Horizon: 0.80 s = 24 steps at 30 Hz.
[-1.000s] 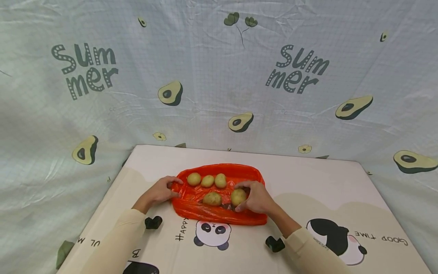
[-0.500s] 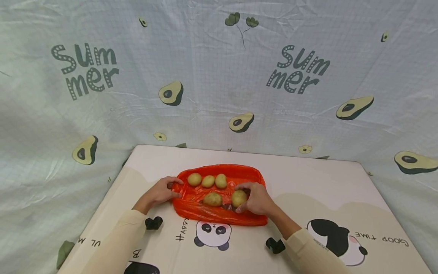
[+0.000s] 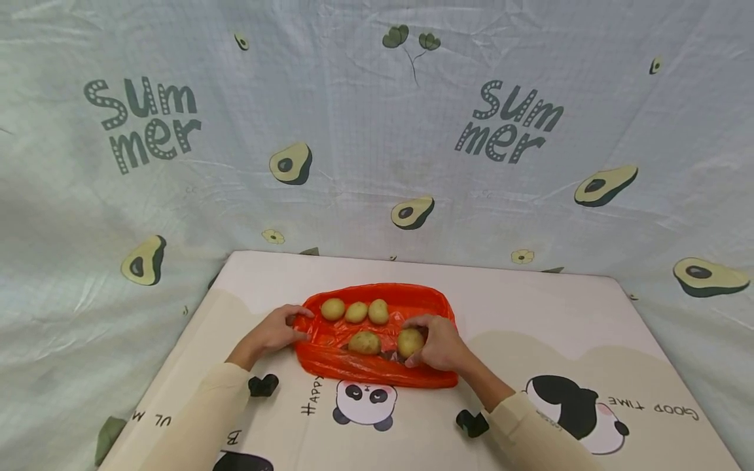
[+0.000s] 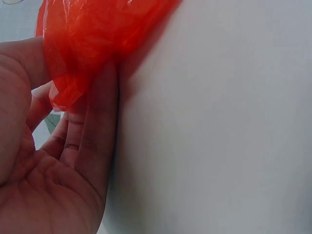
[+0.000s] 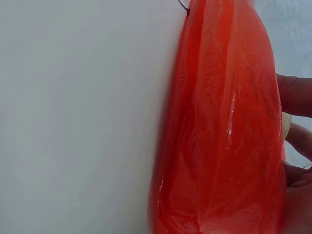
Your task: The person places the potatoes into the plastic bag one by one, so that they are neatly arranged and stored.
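In the middle of the table lies a red plastic bag (image 3: 377, 369), spread open in a tray-like shape with a raised rim. My left hand (image 3: 277, 329) holds its left end, thumb on one side and fingers on the other; the left wrist view shows the thin plastic (image 4: 97, 39) between them. At the bag's right end my right hand (image 3: 440, 341) grips a round potato (image 3: 410, 342) between thumb and fingers. Another potato (image 3: 364, 343) lies just left of it, and a row of three potatoes (image 3: 356, 312) sits along the back. In the right wrist view the bag's side (image 5: 229, 136) hides most of that hand.
The pale table (image 3: 530, 307) bears printed pandas (image 3: 366, 402) and lettering. Behind it hangs a light sheet (image 3: 353, 98) with avocado prints. A small black device (image 3: 263, 385) shows beside the left forearm, another black device (image 3: 472, 424) beside the right.
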Each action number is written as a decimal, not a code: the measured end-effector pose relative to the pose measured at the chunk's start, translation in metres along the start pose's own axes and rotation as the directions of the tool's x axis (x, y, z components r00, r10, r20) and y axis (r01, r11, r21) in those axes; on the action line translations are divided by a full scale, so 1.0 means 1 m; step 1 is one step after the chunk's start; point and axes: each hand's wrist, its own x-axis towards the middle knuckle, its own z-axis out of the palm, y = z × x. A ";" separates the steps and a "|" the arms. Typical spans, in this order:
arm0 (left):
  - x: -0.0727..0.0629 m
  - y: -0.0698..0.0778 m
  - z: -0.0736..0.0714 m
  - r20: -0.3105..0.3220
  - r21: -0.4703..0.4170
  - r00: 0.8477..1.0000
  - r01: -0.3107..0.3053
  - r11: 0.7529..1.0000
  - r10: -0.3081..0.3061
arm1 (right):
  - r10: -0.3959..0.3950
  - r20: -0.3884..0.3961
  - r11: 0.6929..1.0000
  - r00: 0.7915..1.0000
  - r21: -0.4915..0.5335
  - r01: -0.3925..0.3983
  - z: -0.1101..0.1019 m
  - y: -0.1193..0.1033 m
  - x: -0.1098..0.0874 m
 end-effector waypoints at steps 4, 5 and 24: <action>0.001 -0.001 0.001 0.007 -0.003 1.000 -0.004 1.000 0.004 | 0.004 0.003 1.000 1.000 -0.008 -0.004 0.001 0.003 0.000; 0.001 -0.001 0.001 0.008 -0.003 1.000 -0.007 1.000 0.008 | 0.002 0.003 1.000 1.000 -0.012 -0.002 0.001 0.003 0.000; -0.001 0.001 0.000 0.001 -0.011 1.000 -0.026 1.000 0.026 | -0.029 -0.026 0.999 0.999 -0.046 0.028 0.009 0.009 0.002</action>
